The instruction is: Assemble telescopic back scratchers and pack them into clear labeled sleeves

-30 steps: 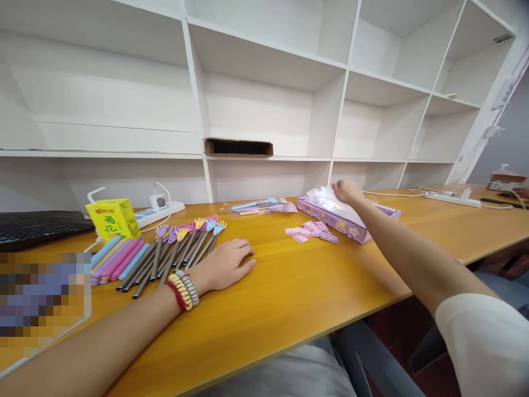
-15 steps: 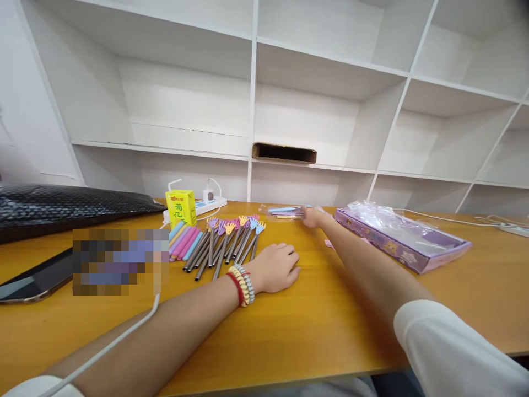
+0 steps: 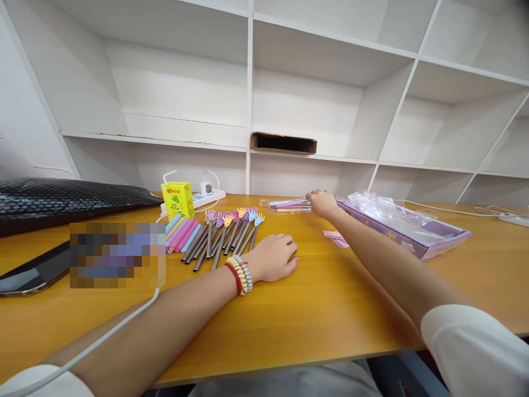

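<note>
My left hand (image 3: 275,257) lies palm down on the table, loosely open and holding nothing. Just left of it is a pile of grey metal sticks with small hand-shaped ends (image 3: 225,234), in purple, yellow, pink and blue. Pastel handles (image 3: 182,234) lie beside the pile. My right hand (image 3: 324,204) is stretched out at the right end of a clear plastic packet (image 3: 289,205) of coloured sticks. Its fingers are slightly bent, with nothing seen in them; their undersides are hidden. Small pink cards (image 3: 336,238) lie in front of the right hand.
A purple box (image 3: 438,242) with crumpled clear plastic stands at the right. At the left are a yellow drink carton (image 3: 177,199), a power strip (image 3: 212,196), a phone (image 3: 37,270) and a black wrapped bundle (image 3: 74,203). White shelves (image 3: 309,55) with a cardboard box (image 3: 283,143) rise behind.
My right hand has shifted slightly right, uncovering more of the packet's end. The pink cards show more fully. My left hand stays resting; the whole view has tilted a little.
</note>
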The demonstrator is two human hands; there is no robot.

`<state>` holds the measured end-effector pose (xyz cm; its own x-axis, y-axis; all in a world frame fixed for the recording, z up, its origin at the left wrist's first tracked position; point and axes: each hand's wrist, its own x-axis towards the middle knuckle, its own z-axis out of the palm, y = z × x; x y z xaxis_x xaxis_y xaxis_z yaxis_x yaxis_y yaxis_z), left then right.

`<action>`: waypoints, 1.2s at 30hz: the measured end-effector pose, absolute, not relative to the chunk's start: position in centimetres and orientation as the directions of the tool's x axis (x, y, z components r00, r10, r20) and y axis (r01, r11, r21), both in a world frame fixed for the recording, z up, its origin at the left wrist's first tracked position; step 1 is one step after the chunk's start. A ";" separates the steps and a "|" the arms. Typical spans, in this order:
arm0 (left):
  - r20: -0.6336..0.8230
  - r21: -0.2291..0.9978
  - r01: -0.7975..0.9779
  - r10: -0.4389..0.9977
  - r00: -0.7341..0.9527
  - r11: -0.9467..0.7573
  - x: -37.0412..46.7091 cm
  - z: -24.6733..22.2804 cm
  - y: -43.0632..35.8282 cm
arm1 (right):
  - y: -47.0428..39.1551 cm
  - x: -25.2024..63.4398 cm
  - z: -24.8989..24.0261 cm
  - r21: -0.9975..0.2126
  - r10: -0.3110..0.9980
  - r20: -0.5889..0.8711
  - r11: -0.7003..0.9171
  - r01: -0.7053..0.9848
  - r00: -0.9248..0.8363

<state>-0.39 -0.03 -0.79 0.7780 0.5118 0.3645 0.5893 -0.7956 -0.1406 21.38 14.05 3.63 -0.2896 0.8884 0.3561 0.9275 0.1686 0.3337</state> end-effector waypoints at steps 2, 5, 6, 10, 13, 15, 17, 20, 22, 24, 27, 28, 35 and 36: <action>0.365 -0.144 0.587 0.509 0.780 -0.796 -0.4 -0.8 -0.1 | 13.2 21.8 4.4 0.345 0.878 0.370 0.176 0.922 -0.306; 0.360 -0.162 0.589 0.508 0.782 -0.792 -0.4 -0.7 -0.2 | 11.8 22.6 5.2 0.343 0.849 0.421 0.176 0.923 -0.318; 0.356 -0.177 0.589 0.507 0.785 -0.788 -0.4 -0.7 -0.3 | 11.3 22.9 5.4 0.335 0.836 0.446 0.175 0.926 -0.320; 0.352 -0.245 0.601 0.508 0.786 -0.760 -0.2 -0.6 -0.5 | 9.3 23.9 5.1 0.274 0.774 0.546 0.197 0.941 -0.321; 0.376 -0.285 0.631 0.521 0.766 -0.722 -0.2 -0.5 -0.7 | 7.9 24.4 4.2 0.238 0.722 0.597 0.257 0.937 -0.350; 0.396 -0.311 0.643 0.520 0.757 -0.700 -0.1 -0.3 -0.8 | 7.1 24.5 3.3 0.226 0.692 0.619 0.296 0.928 -0.372; 0.411 -0.322 0.650 0.517 0.751 -0.688 -0.1 0.0 -1.0 | 6.4 24.6 2.4 0.232 0.670 0.622 0.338 0.912 -0.406; 0.464 -0.299 0.687 0.528 0.711 -0.663 -0.1 0.4 -1.2 | 5.6 24.2 1.4 0.266 0.640 0.583 0.432 0.862 -0.501; 0.522 -0.263 0.726 0.540 0.661 -0.635 -0.1 0.5 -1.2 | 5.2 23.7 0.9 0.279 0.607 0.549 0.516 0.810 -0.575; 0.566 -0.231 0.764 0.556 0.609 -0.602 0.0 0.5 -1.0 | 4.9 23.0 0.6 0.278 0.566 0.523 0.593 0.756 -0.637; 0.558 -0.207 0.798 0.602 0.571 -0.566 -0.1 0.3 -0.7 | 4.7 22.1 0.5 0.283 0.517 0.520 0.648 0.708 -0.680; 0.541 -0.202 0.802 0.619 0.569 -0.562 -0.1 0.2 -0.5 | 4.6 22.0 0.6 0.289 0.502 0.531 0.651 0.702 -0.683; 0.500 -0.211 0.822 0.665 0.555 -0.528 -0.2 0.1 -0.2 | 5.4 24.0 1.6 0.330 0.446 0.658 0.554 0.764 -0.607; 0.495 -0.217 0.824 0.669 0.554 -0.523 -0.1 0.2 -0.2 | 5.7 24.5 1.7 0.325 0.444 0.674 0.539 0.777 -0.590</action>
